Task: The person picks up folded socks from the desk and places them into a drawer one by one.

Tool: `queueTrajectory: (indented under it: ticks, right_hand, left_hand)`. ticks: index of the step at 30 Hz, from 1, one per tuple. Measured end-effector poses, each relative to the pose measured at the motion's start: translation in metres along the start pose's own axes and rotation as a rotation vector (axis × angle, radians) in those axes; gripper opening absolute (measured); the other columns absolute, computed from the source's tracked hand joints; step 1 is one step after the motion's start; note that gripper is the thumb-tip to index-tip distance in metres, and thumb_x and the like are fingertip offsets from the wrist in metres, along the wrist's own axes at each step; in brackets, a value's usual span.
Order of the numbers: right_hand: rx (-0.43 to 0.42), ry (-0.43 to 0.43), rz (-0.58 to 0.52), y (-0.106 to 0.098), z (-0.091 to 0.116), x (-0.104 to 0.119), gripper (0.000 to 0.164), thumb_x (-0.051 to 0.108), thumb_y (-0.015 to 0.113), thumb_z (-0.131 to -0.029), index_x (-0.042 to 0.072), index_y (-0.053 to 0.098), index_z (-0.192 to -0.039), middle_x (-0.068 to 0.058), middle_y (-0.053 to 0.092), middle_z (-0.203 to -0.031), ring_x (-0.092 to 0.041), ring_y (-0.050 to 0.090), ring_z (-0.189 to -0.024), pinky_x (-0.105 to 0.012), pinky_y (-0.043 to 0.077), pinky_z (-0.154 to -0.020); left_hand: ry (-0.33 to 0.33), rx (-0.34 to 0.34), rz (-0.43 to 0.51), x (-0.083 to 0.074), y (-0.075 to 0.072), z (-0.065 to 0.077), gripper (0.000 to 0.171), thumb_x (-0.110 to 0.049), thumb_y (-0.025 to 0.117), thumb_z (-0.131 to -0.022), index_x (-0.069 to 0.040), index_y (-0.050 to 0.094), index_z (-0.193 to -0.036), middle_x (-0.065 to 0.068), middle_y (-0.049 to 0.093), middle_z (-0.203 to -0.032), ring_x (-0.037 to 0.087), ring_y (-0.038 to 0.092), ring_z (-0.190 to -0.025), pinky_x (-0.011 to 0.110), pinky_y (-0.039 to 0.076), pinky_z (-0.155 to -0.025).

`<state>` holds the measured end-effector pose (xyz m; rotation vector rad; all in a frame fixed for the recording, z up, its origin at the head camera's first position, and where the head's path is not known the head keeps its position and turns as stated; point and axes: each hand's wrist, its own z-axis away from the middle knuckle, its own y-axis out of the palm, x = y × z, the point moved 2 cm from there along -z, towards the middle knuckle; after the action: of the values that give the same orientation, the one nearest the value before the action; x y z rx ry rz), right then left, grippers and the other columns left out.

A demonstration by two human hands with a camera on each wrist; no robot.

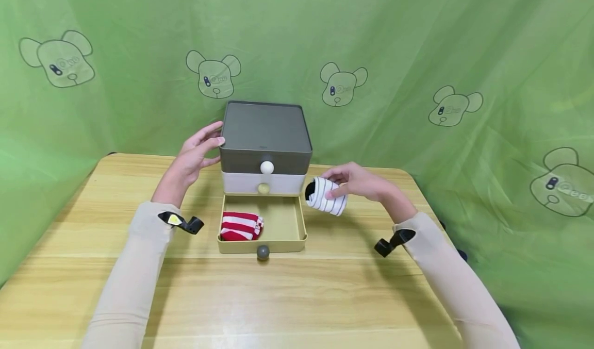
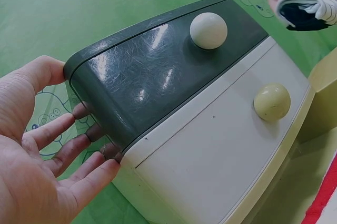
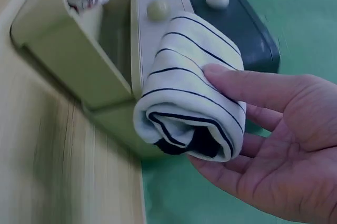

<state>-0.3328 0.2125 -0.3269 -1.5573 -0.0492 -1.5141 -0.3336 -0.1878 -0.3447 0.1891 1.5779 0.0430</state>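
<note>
A small three-tier drawer box (image 1: 266, 127) stands on the table, grey on top, white in the middle, yellowish at the bottom. Its bottom drawer (image 1: 283, 246) is pulled out, with a rolled red-and-white striped cloth (image 1: 241, 226) in the left part. My left hand (image 1: 192, 155) rests against the box's left side, thumb by the top edge and fingers extended along the wall. Right of the open drawer, my right hand (image 1: 355, 181) holds a rolled white cloth (image 3: 192, 77) with thin dark stripes, thumb on one side and fingers behind. Black shows inside the roll.
Round knobs sit on the drawer fronts: a white knob (image 1: 266, 167), a yellowish knob (image 1: 263, 188) and a grey knob (image 1: 263, 252). The wooden table (image 1: 260, 297) ends behind the box at a green curtain (image 1: 278, 24) printed with bear heads.
</note>
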Motion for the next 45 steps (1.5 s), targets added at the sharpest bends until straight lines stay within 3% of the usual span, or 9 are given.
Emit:
queueTrajectory:
  ticks: [7,13,24,36,45]
  right_hand:
    - [0.025,-0.062,0.073,0.028,-0.02,0.034,0.046,0.004,0.08,-0.085,-0.002,0.066,-0.128,-0.018,0.072,-0.114,-0.022,0.067,-0.103,-0.028,0.06,-0.088]
    - [0.024,-0.067,0.109,0.048,-0.033,0.045,0.043,0.002,0.081,-0.083,-0.001,0.068,-0.124,-0.016,0.074,-0.112,-0.021,0.068,-0.101,-0.029,0.059,-0.088]
    - [0.038,-0.034,0.132,0.078,-0.053,0.038,0.037,0.002,0.083,-0.081,-0.001,0.072,-0.116,-0.013,0.074,-0.105,-0.016,0.065,-0.091,-0.024,0.056,-0.081]
    - [0.077,-0.087,0.212,0.096,-0.063,0.026,0.036,0.001,0.084,-0.078,-0.004,0.073,-0.112,-0.013,0.072,-0.094,-0.013,0.06,-0.08,-0.021,0.053,-0.075]
    - [0.128,-0.09,0.375,0.103,-0.068,0.026,0.032,0.006,0.084,-0.081,0.001,0.074,-0.111,-0.003,0.068,-0.084,-0.009,0.053,-0.073,-0.019,0.048,-0.068]
  left_hand:
    - [0.001,-0.007,0.006,0.002,0.0,-0.001,0.063,-0.021,0.062,-0.1,-0.025,0.038,-0.158,0.008,0.037,-0.16,0.006,0.052,-0.119,0.054,0.037,-0.121]
    - [0.007,-0.005,0.004,0.002,-0.001,-0.001,0.063,-0.022,0.062,-0.1,-0.025,0.038,-0.158,0.008,0.038,-0.158,0.006,0.052,-0.119,0.054,0.037,-0.122]
    - [0.004,0.004,-0.004,0.0,-0.001,-0.001,0.063,-0.022,0.062,-0.101,-0.025,0.038,-0.158,0.011,0.034,-0.162,0.008,0.05,-0.123,0.053,0.037,-0.122]
    - [0.008,0.005,0.004,0.001,-0.001,-0.001,0.063,-0.022,0.062,-0.101,-0.025,0.038,-0.158,0.01,0.035,-0.162,0.007,0.052,-0.12,0.054,0.036,-0.122]
    - [0.007,0.002,0.01,0.001,-0.001,-0.001,0.063,-0.021,0.062,-0.1,-0.025,0.038,-0.158,0.008,0.037,-0.159,0.006,0.053,-0.118,0.054,0.036,-0.122]
